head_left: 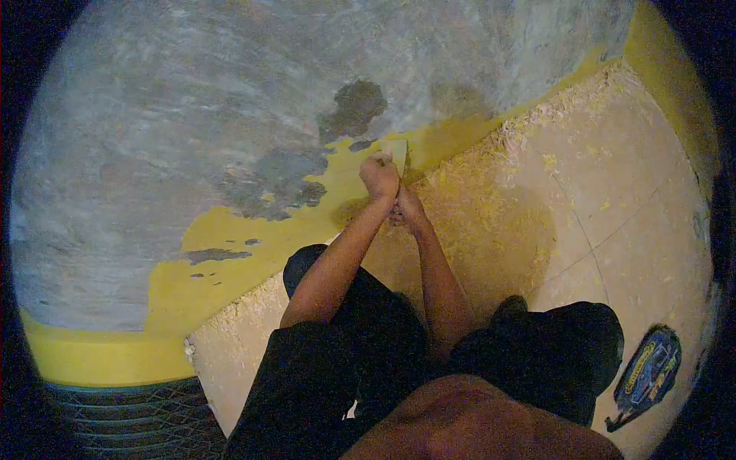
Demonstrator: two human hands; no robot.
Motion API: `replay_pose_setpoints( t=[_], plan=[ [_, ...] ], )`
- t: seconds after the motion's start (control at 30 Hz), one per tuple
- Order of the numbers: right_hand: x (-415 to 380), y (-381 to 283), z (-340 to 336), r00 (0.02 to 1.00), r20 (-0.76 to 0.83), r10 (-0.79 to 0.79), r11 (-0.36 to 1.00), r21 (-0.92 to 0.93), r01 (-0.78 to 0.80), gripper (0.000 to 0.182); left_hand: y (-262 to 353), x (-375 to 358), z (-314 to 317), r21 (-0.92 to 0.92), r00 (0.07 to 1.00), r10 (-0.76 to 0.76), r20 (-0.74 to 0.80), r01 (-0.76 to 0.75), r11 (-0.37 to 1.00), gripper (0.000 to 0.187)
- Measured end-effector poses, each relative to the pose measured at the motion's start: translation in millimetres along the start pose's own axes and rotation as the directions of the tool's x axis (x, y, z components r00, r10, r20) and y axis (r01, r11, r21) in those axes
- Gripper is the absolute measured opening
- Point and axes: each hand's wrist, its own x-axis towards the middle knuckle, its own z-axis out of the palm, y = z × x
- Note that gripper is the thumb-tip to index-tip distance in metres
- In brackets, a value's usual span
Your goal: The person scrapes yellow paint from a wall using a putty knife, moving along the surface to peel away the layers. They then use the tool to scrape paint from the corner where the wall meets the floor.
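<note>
Wall: a grey, scraped wall [192,115] is seen across the upper left, with dark patches where the coating is gone.
Paint band: a yellow paint band [222,268] is left along the foot of the wall, its upper edge ragged and broken by bare grey spots.
Floor: pale tiles [613,192] are laid on the right, crossed by thin joints.
Debris: yellow flakes [491,199] are strewn thickly over the tiles beside the wall foot.
Sticker: a dark printed label [648,376] is seen on the tile at lower right.
Grating: a mesh grille [130,422] is seen at lower left, below the yellow band.
Left hand: the left hand [379,178] is closed in a fist around the scraper's handle, which is hidden inside it.
Right hand: the right hand [406,208] is set just below the left, touching it; how far its fingers are closed cannot be told.
Scraper: a pale flat blade [397,153] is seen projecting just above the left fist, pressed against the yellow band at the wall foot.
Legs: dark shorts [337,360] are seen below the forearms.
</note>
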Motion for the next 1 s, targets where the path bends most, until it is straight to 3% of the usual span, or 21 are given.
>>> replay_pose_setpoints(
  t=[0.07,0.2,0.3,0.37,0.43,0.5,0.57,0.63,0.7,0.77,0.8,0.9,0.97,1.0],
  plan=[
    [5.7,8.6,3.9,0.998,-0.010,0.055,0.998,0.015,-0.054,0.054,-6.0,2.1,0.2,0.089,0.998,0.065,-0.023,-0.063,0.994,0.015],
    [0.0,-3.6,-8.1,0.993,-0.026,0.114,0.991,0.070,-0.112,0.055,19.0,-3.4,-14.1,-0.045,1.000,-0.010,0.013,0.010,0.999,0.019],
    [-5.7,-24.0,-24.6,0.990,0.082,0.116,0.993,0.011,-0.117,0.055,-32.4,5.9,30.0,-0.087,0.997,-0.072,-0.034,0.069,0.994,0.022],
    [-21.2,-40.8,-29.2,0.979,0.131,0.156,0.985,-0.099,-0.144,0.054,-34.7,-1.4,36.1,-0.100,0.987,-0.140,-0.078,0.132,0.986,0.024],
    [-3.7,-27.7,-34.2,0.989,0.054,0.138,0.977,-0.170,-0.127,0.053,9.7,-7.7,3.5,-0.148,0.983,-0.181,0.033,0.184,0.972,0.026],
    [2.6,-22.9,-39.6,0.992,-0.026,0.120,0.965,-0.232,-0.123,0.053,16.1,-10.2,-2.1,-0.185,0.984,-0.172,0.037,0.176,0.967,0.027],
    [0.6,-29.3,-50.5,0.982,0.166,0.093,0.985,-0.158,-0.066,0.041,19.0,-11.5,-6.2,-0.231,0.986,-0.160,0.038,0.165,0.959,0.027],
    [15.3,-25.3,-55.3,0.986,0.156,0.063,0.973,-0.228,-0.026,0.043,22.1,-3.0,-2.9,-0.262,0.966,-0.210,0.151,0.244,0.934,0.025],
    [13.5,-38.4,-50.4,0.988,0.148,0.036,0.954,-0.301,0.011,0.045,24.1,-3.2,-1.0,-0.303,0.974,-0.182,0.138,0.217,0.928,0.026],
    [-13.4,-74.6,-32.5,0.999,-0.006,-0.032,0.890,-0.456,0.026,0.050,21.8,-4.1,2.9,-0.339,0.979,-0.159,0.127,0.193,0.921,0.028],
    [-10.1,-72.6,-34.4,0.999,-0.008,-0.035,0.889,-0.458,0.028,0.050,19.2,-4.1,5.1,-0.371,0.968,-0.196,0.156,0.241,0.897,0.029],
    [4.2,-62.2,-43.6,1.000,0.002,-0.018,0.890,-0.456,0.017,0.052,1.2,-2.1,18.3,-0.476,0.954,-0.224,0.197,0.293,0.829,0.032],
    [8.1,-60.1,-46.2,0.990,0.013,0.138,0.909,-0.398,-0.122,0.054,-11.3,-0.4,23.4,-0.547,0.953,-0.220,0.207,0.299,0.782,0.033],
    [10.8,-53.3,-45.4,0.990,0.014,0.138,0.908,-0.400,-0.121,0.054,-6.1,0.6,18.8,-0.518,0.941,-0.244,0.233,0.333,0.788,0.030]
  ],
)
